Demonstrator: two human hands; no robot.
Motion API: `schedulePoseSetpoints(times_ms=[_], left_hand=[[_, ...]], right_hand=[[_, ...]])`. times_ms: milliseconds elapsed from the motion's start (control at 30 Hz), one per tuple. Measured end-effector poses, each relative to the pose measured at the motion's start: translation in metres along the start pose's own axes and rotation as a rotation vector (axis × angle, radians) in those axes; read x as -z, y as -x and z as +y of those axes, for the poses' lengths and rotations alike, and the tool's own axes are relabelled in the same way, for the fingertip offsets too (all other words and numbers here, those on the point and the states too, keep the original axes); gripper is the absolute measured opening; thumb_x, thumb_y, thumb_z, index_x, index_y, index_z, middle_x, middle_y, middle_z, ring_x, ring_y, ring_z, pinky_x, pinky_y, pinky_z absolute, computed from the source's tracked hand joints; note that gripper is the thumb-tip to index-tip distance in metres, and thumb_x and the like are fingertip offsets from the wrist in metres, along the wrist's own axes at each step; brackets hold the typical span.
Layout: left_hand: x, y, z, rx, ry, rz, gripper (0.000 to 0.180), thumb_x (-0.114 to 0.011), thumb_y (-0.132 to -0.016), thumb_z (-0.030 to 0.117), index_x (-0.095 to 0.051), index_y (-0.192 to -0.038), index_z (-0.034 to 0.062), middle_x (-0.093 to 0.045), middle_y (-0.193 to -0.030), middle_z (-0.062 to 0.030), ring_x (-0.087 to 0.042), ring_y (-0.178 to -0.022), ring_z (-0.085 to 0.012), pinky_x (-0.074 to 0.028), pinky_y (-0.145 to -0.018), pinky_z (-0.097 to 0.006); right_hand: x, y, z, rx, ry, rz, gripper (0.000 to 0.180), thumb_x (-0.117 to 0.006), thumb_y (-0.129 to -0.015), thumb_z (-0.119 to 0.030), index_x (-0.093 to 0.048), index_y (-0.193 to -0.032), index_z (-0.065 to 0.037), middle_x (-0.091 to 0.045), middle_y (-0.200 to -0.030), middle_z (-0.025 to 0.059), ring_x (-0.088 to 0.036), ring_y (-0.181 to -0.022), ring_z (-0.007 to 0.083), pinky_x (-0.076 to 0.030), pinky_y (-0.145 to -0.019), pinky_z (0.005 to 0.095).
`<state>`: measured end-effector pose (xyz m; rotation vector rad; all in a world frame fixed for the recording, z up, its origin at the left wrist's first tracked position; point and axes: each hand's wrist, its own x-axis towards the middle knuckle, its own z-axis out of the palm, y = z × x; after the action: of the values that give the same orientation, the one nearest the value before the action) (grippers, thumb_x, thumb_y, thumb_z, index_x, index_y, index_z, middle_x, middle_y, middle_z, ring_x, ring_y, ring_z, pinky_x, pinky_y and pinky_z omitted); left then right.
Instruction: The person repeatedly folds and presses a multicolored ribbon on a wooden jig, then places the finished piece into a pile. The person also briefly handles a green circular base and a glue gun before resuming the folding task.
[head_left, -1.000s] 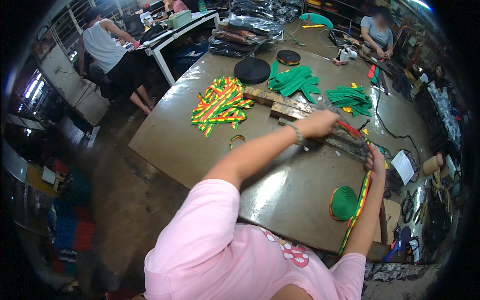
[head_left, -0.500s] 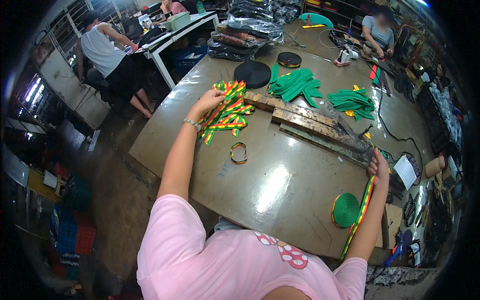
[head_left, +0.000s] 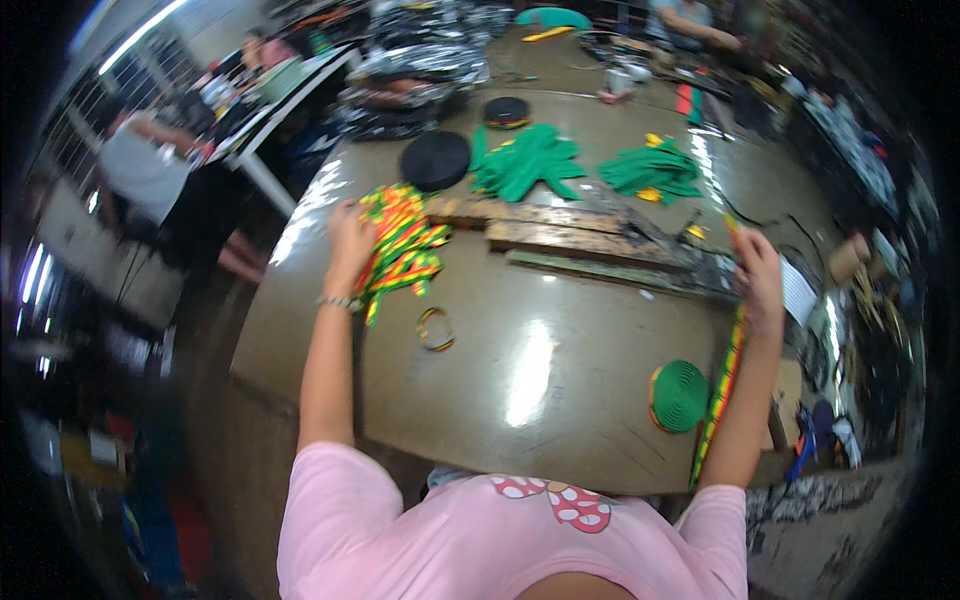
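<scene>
My right hand [head_left: 762, 280] pinches a red, yellow and green striped ribbon [head_left: 728, 372] at the table's right side. A short end of it sticks up above the fingers, and its length hangs down beside my forearm. Close to that forearm lies a green roll of ribbon [head_left: 682, 396] with a striped edge. My left hand [head_left: 350, 240] is at the left edge of a pile of striped ribbon strips [head_left: 403, 240]; motion blurs its fingers, so their grip is unclear. A small striped loop [head_left: 435, 329] lies below the pile.
Wooden bars [head_left: 560, 240] with a metal piece lie across the table [head_left: 470, 390]. Behind them are green strip bundles [head_left: 527, 165], a black roll [head_left: 435, 161] and plastic-wrapped stacks [head_left: 410, 70]. Other people work at the far left and far right.
The whole view has shifted and blurred. My left hand has moved off the pile's top to its left edge. My right hand is higher, with the ribbon end now showing above it.
</scene>
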<state>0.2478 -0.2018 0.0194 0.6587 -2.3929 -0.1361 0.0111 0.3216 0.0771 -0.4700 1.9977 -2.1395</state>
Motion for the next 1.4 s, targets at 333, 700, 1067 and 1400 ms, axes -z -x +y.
schedulePoseSetpoints(times_ms=[333,700,1067,1400], left_hand=[[-0.107,-0.033,0.229,-0.377,0.673,-0.202,0.037,-0.053,-0.082,0.011,-0.052,-0.117,-0.002,-0.054,-0.109,-0.0224,-0.051,-0.104,-0.0351,-0.039,-0.093,-0.038],[-0.119,-0.04,0.286,-0.006,0.363,-0.463,0.06,-0.048,-0.08,0.058,-0.057,-0.115,0.0097,-0.065,-0.095,-0.0179,-0.06,-0.093,-0.0348,-0.047,-0.078,-0.042],[-0.116,-0.038,0.291,0.046,0.32,-0.487,0.073,-0.057,-0.068,0.065,-0.057,-0.116,0.0108,-0.064,-0.102,-0.0182,-0.06,-0.097,-0.0324,-0.046,-0.081,-0.04],[-0.117,-0.04,0.29,0.037,0.314,-0.507,0.071,-0.055,-0.069,0.064,-0.057,-0.116,0.0101,-0.064,-0.101,-0.018,-0.061,-0.096,-0.0329,-0.046,-0.081,-0.039]], right_hand=[[-0.134,-0.098,0.07,0.246,0.625,0.039,0.021,-0.069,-0.073,-0.023,-0.067,-0.076,-0.002,-0.064,-0.067,0.0142,-0.063,-0.062,0.0213,-0.049,-0.06,0.0318],[-0.127,-0.116,0.099,0.249,0.7,0.053,0.02,-0.069,-0.071,-0.021,-0.067,-0.075,-0.001,-0.064,-0.063,0.0103,-0.062,-0.057,0.0188,-0.048,-0.057,0.0309],[-0.032,-0.06,-0.012,0.13,0.907,-0.161,0.035,-0.07,-0.073,-0.035,-0.069,-0.074,0.0,-0.063,-0.064,0.0107,-0.057,-0.057,0.0162,-0.045,-0.056,0.031],[0.027,-0.021,0.068,-0.436,0.212,-0.027,0.025,-0.069,-0.078,-0.031,-0.065,-0.075,-0.006,-0.05,-0.06,-0.0032,-0.041,-0.052,0.0065,-0.03,-0.047,0.0248]])
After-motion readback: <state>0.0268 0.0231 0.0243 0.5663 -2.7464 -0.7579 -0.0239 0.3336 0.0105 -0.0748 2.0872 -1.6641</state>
